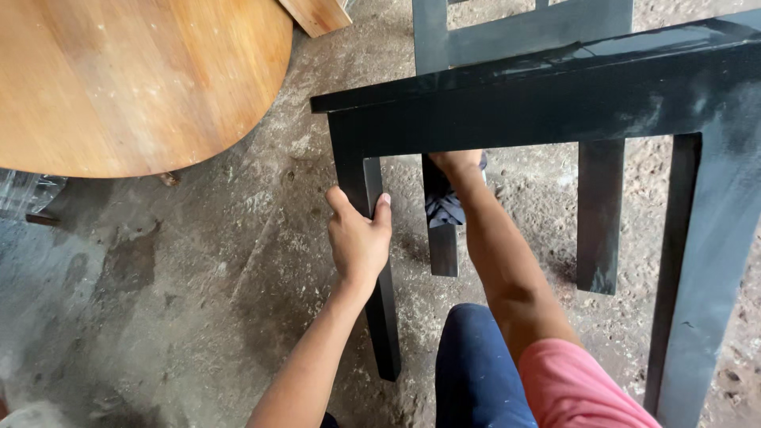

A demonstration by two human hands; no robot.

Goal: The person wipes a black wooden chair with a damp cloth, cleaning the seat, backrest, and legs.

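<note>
Two hands on glossy black table frame: left hand clasps leg, right hand under rail

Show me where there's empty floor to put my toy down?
Bare concrete floor lies between the round wooden tabletop and the black table, left of the left hand. It's crowded under the black table: legs, the right hand with a dark cloth, and a knee.

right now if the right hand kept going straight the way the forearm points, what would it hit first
The right hand reaches up under the black table frame, holding a dark cloth against a leg. Going straight on, it would probably meet the underside of that frame first; depth is unclear.
</note>
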